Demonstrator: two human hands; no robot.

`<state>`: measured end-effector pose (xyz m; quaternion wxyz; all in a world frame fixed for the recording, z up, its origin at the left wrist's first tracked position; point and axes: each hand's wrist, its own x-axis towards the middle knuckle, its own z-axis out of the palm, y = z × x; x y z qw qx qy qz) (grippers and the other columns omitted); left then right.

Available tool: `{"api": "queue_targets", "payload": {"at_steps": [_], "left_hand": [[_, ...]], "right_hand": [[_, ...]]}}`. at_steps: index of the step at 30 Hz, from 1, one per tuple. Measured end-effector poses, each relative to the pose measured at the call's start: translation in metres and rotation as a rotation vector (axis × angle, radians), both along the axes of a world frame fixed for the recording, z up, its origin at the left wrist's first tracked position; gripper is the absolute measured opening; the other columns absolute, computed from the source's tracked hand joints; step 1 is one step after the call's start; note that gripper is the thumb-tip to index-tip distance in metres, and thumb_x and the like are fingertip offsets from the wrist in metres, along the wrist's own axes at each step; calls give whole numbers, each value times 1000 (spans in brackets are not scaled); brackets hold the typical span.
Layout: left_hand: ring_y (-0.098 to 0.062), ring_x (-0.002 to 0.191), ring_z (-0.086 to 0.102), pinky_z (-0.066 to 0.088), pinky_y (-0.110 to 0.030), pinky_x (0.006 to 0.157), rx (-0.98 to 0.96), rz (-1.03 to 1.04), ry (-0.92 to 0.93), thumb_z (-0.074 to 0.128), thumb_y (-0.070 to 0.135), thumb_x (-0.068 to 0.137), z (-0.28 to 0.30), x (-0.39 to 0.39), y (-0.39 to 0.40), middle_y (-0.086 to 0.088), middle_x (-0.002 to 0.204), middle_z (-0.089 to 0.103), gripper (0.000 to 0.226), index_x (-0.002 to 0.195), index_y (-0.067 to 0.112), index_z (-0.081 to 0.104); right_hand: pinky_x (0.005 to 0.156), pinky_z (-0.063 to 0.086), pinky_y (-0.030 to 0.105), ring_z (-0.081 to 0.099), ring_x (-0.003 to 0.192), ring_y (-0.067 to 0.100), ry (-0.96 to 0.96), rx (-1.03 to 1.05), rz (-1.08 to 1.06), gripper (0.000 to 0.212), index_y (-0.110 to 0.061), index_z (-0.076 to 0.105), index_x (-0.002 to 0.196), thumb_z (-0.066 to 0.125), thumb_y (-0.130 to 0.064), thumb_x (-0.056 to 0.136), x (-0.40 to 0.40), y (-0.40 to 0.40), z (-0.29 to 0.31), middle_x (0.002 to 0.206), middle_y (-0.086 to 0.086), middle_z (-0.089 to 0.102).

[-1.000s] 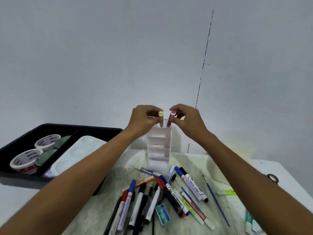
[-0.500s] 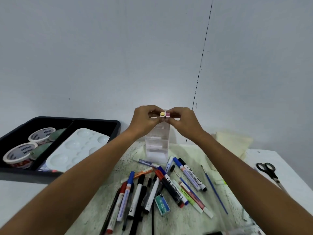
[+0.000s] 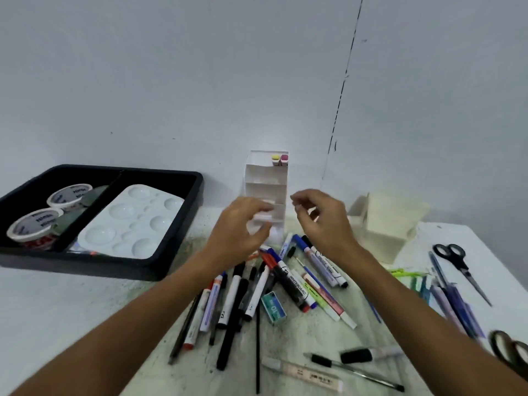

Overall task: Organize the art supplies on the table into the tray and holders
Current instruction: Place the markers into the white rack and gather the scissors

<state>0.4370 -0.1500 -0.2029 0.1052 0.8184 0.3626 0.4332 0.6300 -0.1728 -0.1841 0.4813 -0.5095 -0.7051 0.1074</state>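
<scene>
A white tiered pen holder (image 3: 265, 181) stands against the wall. In its top slot sit a yellow-capped marker (image 3: 275, 159) and a pink-capped marker (image 3: 284, 159), side by side. My left hand (image 3: 243, 224) and my right hand (image 3: 320, 218) hover in front of the holder's lower tiers, fingers loosely curled, holding nothing. Below them lies a heap of markers and pens (image 3: 274, 284) on the table. A black tray (image 3: 183, 224) at the left holds a white palette (image 3: 128, 224) and two round tubs (image 3: 34, 227).
A cream box holder (image 3: 391, 224) stands right of the white one. Black scissors (image 3: 460, 267), several pens (image 3: 454, 298) and tape rolls (image 3: 511, 352) lie along the right edge. A small green box (image 3: 274, 307) sits among the markers. Loose pens (image 3: 357, 364) lie near the front.
Both hands let go of the yellow and pink markers, which now stand in the holder's top slot. The hands dropped down toward the table. The view tilted downward.
</scene>
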Motion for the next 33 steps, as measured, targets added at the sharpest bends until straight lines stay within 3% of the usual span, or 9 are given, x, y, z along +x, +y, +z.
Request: {"api": "queue_targets", "payload": {"at_steps": [4, 7, 10, 13, 18, 22, 27, 33], "left_hand": [[-19, 135, 40, 31, -34, 114, -107, -163, 372, 56, 38, 86, -75, -4, -32, -5, 139, 53, 49, 130, 17, 59], [-22, 145, 24, 16, -44, 117, -87, -191, 504, 45, 46, 92, -91, 2, -37, -3, 151, 39, 56, 141, 19, 47], [-22, 138, 38, 21, -45, 115, -93, -162, 490, 41, 45, 94, -84, 18, -34, -3, 141, 53, 52, 136, 17, 53], [-23, 114, 58, 34, -45, 105, -72, -21, 523, 42, 45, 92, -79, 38, -26, -4, 115, 69, 47, 119, 15, 66], [-19, 112, 47, 29, -42, 95, -190, 128, 710, 47, 52, 92, -69, 55, -18, 2, 108, 65, 43, 119, 24, 65], [-23, 113, 41, 28, -45, 98, -340, 65, 794, 52, 49, 89, -61, 60, -13, -3, 103, 54, 39, 113, 24, 67], [-23, 115, 41, 27, -50, 103, -506, 30, 748, 63, 48, 86, -55, 62, -7, 1, 97, 49, 34, 111, 26, 71], [-18, 110, 43, 26, -46, 100, -568, 18, 686, 73, 45, 80, -53, 62, -3, 5, 97, 53, 28, 101, 27, 71]], "right_hand": [[86, 50, 33, 63, 101, 17, -378, -379, 95, 30, -17, 69, 115, 56, -8, 90, 8, -31, -59, 111, 0, 70], [87, 47, 31, 58, 112, 20, -406, -414, 55, 32, -17, 68, 116, 56, -6, 89, 22, -39, -77, 113, 1, 68], [79, 38, 26, 53, 104, 17, -481, -447, 44, 33, -22, 66, 120, 57, -11, 90, 38, -35, -75, 102, -10, 62], [70, 32, 23, 42, 89, 10, -563, -583, 127, 44, -24, 58, 132, 57, -15, 90, 46, -31, -67, 84, -22, 35], [68, 36, 25, 46, 84, 13, -720, -761, 212, 56, -25, 48, 140, 61, -14, 87, 45, -26, -58, 94, -5, 41], [54, 32, 21, 49, 79, 18, -799, -801, 254, 51, -24, 53, 135, 58, -9, 86, 43, -18, -56, 74, -11, 41], [56, 34, 24, 49, 82, 17, -823, -812, 262, 51, -24, 52, 136, 56, -8, 88, 40, -16, -53, 80, -8, 43], [66, 41, 26, 51, 83, 15, -686, -820, 212, 42, -23, 59, 120, 69, -10, 82, 47, -15, -57, 89, -6, 50]]}}
